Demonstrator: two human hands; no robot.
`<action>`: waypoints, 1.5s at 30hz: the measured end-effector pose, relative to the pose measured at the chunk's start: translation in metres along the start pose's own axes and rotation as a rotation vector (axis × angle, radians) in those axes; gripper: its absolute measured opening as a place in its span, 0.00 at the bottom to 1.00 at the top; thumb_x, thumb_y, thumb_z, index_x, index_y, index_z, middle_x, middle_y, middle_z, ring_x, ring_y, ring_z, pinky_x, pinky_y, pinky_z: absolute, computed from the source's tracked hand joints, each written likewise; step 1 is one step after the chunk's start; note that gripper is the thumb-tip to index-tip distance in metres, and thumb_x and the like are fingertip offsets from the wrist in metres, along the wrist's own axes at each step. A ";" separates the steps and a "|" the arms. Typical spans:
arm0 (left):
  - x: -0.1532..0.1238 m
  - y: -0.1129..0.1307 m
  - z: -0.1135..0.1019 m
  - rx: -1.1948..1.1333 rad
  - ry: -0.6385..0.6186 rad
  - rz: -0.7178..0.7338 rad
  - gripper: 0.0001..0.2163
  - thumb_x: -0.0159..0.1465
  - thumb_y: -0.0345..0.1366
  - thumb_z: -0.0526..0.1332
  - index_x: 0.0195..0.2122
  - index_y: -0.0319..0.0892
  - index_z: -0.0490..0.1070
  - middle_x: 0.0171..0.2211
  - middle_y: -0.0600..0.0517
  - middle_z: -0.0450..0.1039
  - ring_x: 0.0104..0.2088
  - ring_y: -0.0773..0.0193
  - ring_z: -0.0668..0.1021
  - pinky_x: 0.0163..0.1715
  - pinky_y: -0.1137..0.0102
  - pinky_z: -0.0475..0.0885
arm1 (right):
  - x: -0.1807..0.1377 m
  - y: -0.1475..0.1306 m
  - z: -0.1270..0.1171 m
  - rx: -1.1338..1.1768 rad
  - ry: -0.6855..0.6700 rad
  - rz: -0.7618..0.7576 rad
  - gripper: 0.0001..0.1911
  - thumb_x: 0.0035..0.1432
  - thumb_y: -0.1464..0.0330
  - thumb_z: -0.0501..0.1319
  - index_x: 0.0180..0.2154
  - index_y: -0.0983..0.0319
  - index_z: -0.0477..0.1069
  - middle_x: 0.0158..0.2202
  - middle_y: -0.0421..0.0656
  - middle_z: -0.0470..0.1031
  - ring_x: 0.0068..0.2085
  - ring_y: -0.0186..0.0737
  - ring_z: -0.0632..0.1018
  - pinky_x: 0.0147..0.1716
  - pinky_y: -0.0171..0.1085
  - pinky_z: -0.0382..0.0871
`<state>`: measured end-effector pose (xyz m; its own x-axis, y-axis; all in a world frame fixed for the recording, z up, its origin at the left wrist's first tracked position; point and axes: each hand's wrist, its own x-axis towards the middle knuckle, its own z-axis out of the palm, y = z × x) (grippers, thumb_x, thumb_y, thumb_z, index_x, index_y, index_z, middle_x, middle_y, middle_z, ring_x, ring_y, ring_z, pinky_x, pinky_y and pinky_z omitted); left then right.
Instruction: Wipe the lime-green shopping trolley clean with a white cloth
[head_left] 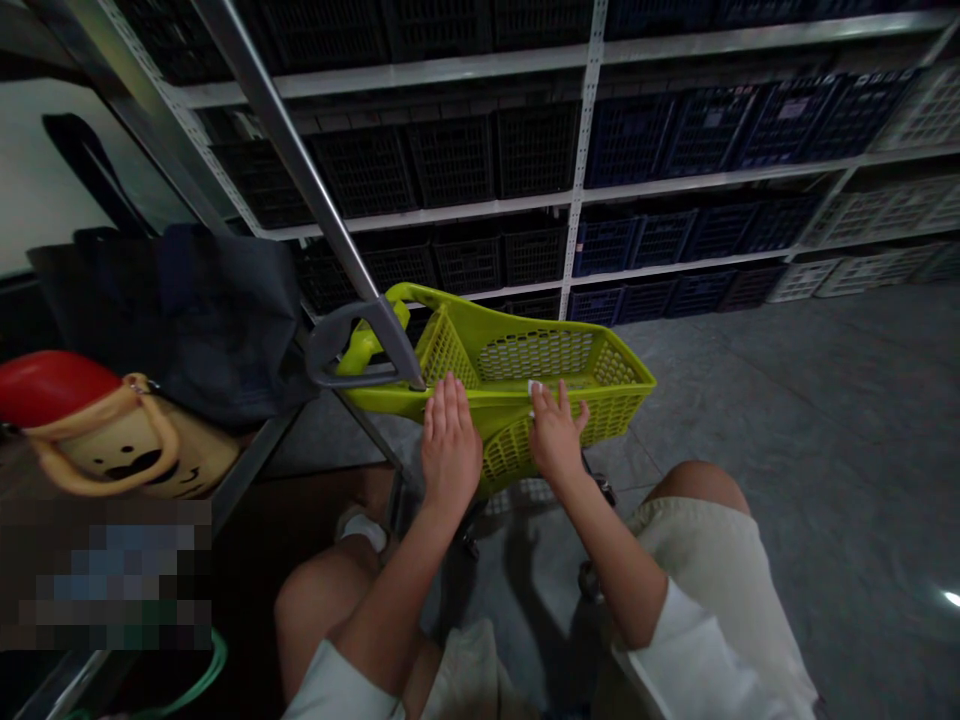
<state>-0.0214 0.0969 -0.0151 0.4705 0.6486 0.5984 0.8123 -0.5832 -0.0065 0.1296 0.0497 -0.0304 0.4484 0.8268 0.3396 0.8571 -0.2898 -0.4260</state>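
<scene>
A lime-green plastic basket (600,375) on small wheels stands on the floor in front of my knees. My left hand (448,440) lies flat on its near side wall, fingers stretched out and together. My right hand (556,432) rests on the near rim with fingers spread, and a small white thing (535,387) shows at its fingertips; I cannot make out what it is. The basket's grey handle (337,350) sticks out to the left, beside a slanted metal post (315,190).
Metal shelving (592,190) with several dark and white crates fills the back wall. At left, a dark bag (202,320) and a tan bag with a red top (112,440) sit on a rack. Grey floor (825,420) spreads to the right.
</scene>
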 end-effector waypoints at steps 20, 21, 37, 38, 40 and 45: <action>-0.001 0.003 -0.004 -0.004 -0.005 -0.007 0.32 0.65 0.29 0.52 0.70 0.25 0.46 0.71 0.33 0.49 0.71 0.47 0.54 0.69 0.51 0.55 | -0.003 0.021 0.002 0.007 0.017 0.023 0.37 0.57 0.78 0.48 0.68 0.56 0.57 0.68 0.47 0.63 0.72 0.52 0.53 0.64 0.66 0.45; -0.001 0.003 -0.003 -0.004 -0.005 -0.010 0.32 0.65 0.29 0.52 0.70 0.25 0.46 0.71 0.34 0.49 0.72 0.47 0.54 0.69 0.51 0.55 | -0.003 0.008 0.003 0.025 0.005 0.039 0.36 0.57 0.78 0.48 0.67 0.57 0.57 0.68 0.48 0.63 0.72 0.53 0.53 0.64 0.66 0.45; 0.001 0.001 -0.007 0.049 -0.048 -0.008 0.31 0.66 0.29 0.53 0.69 0.22 0.48 0.71 0.33 0.49 0.71 0.47 0.55 0.70 0.54 0.53 | 0.000 0.026 0.002 0.048 -0.037 -0.118 0.39 0.55 0.80 0.48 0.67 0.55 0.57 0.68 0.43 0.63 0.73 0.46 0.51 0.66 0.62 0.43; 0.000 0.002 -0.007 0.049 -0.048 -0.006 0.31 0.66 0.29 0.53 0.69 0.22 0.48 0.71 0.33 0.48 0.71 0.46 0.54 0.70 0.53 0.53 | -0.001 0.032 0.002 0.041 -0.017 -0.093 0.39 0.55 0.80 0.48 0.67 0.55 0.58 0.68 0.43 0.64 0.73 0.46 0.51 0.66 0.62 0.43; -0.001 0.003 -0.007 0.047 -0.041 -0.004 0.32 0.66 0.29 0.54 0.69 0.22 0.48 0.71 0.32 0.48 0.71 0.46 0.54 0.70 0.53 0.53 | -0.002 0.032 0.003 0.052 0.021 -0.035 0.38 0.56 0.80 0.48 0.66 0.56 0.59 0.67 0.44 0.64 0.73 0.47 0.52 0.65 0.64 0.42; -0.003 0.001 0.001 0.047 -0.008 -0.008 0.30 0.67 0.28 0.51 0.70 0.25 0.47 0.71 0.34 0.49 0.72 0.49 0.53 0.70 0.53 0.55 | -0.001 -0.033 0.008 0.218 -0.018 -0.051 0.35 0.56 0.80 0.47 0.65 0.59 0.62 0.67 0.46 0.65 0.72 0.48 0.53 0.66 0.62 0.41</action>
<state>-0.0219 0.0949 -0.0182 0.4665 0.6567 0.5925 0.8311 -0.5547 -0.0396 0.0992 0.0624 -0.0231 0.3998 0.8466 0.3513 0.8024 -0.1379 -0.5807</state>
